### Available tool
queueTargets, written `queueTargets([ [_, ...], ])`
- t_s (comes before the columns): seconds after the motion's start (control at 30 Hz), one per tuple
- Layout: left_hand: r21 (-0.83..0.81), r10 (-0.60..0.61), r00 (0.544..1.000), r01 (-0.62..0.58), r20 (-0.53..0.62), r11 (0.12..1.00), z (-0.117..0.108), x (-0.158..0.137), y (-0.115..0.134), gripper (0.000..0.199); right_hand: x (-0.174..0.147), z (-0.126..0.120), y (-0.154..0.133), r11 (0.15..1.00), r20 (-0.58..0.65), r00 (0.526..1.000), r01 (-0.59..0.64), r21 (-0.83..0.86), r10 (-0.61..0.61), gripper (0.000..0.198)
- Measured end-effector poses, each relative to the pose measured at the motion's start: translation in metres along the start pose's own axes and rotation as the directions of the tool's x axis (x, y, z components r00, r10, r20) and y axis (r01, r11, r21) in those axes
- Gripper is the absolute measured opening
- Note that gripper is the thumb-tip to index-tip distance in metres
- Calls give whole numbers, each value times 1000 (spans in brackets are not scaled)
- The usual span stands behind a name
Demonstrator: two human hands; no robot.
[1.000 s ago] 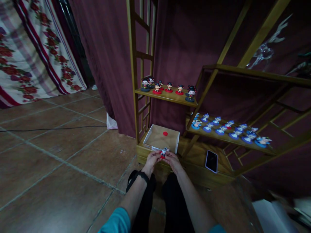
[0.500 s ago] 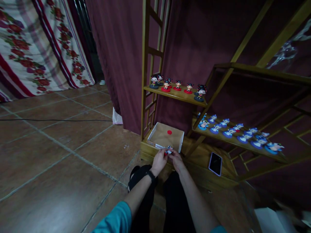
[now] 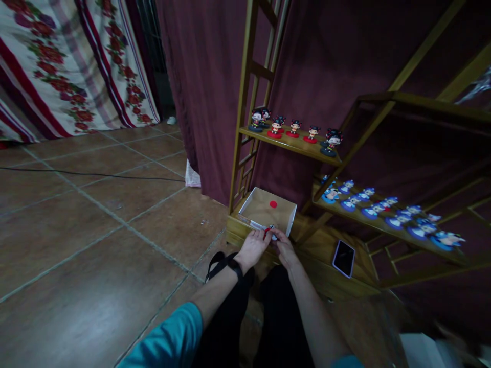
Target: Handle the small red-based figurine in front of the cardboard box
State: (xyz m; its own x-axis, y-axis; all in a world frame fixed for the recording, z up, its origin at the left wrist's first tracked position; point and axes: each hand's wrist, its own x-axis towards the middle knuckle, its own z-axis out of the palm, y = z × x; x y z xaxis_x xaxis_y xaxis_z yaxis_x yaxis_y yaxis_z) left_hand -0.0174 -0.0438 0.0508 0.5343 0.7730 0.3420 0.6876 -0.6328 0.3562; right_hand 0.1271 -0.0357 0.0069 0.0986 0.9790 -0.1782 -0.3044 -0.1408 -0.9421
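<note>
Both hands meet over the near edge of a shallow open cardboard box (image 3: 251, 208). My left hand (image 3: 253, 247), with a dark band at its wrist, is closed on a small figurine (image 3: 267, 233) that shows red parts. From the other side, my right hand (image 3: 284, 247) has its fingers closed on the same figurine, near a white part of it. My fingers hide much of the figurine. Inside the box lies a flat red disc (image 3: 273, 204), apart from both hands.
Several figurines on red and black bases stand on the upper wooden shelf (image 3: 291, 143). Blue-and-white figurines (image 3: 371, 210) line the lower right shelf. A phone (image 3: 344, 258) lies on the cabinet top. A black cable (image 3: 95, 174) crosses the tiled floor.
The camera view has shifted, so the shelves sit further right. Within my hands the figurine has turned, and a red part now sticks up by my left fingers.
</note>
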Motion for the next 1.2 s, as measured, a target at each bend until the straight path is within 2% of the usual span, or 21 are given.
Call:
queueTargets([
  [0.17, 7, 13, 1000, -13, 0, 1000, 2, -2, -1, 37, 2, 0, 3, 1000, 14, 1000, 13, 15, -13, 36],
  [0.33, -77, 1, 1000, -3, -23, 997, 2, -3, -1, 37, -2, 2, -1, 999, 35, 999, 23, 27, -24, 36],
  [0.4, -64, 6, 1000, -7, -23, 998, 3, -3, 0, 38, -4, 2, -2, 998, 42, 998, 41, 43, -43, 36],
  [0.63, 88, 68, 998, -67, -14, 994, 1, -5, 6, 39, -6, -1, -4, 998, 49, 998, 44, 54, -47, 36],
  [0.83, 344, 129, 991, -128, 19, 930, -3, -6, 10, 38, -8, -3, -5, 995, 65, 994, 86, 43, -89, 36],
  [0.93, 359, 133, 991, -130, 18, 924, -3, -7, 11, 37, -8, -5, -4, 995, 65, 994, 87, 46, -90, 35],
  [1.07, 191, 99, 995, -97, 0, 977, 0, -7, 7, 37, -7, -6, -1, 996, 38, 996, 73, 42, -75, 33],
  [1.13, 1, 31, 999, -31, -21, 1000, 4, -6, 1, 35, -8, -6, 0, 997, 43, 998, 51, 53, -53, 32],
  [1.2, -264, -89, 995, 74, -46, 962, 12, -2, -6, 30, -9, -5, 0, 998, 69, 998, 10, 60, -14, 32],
])
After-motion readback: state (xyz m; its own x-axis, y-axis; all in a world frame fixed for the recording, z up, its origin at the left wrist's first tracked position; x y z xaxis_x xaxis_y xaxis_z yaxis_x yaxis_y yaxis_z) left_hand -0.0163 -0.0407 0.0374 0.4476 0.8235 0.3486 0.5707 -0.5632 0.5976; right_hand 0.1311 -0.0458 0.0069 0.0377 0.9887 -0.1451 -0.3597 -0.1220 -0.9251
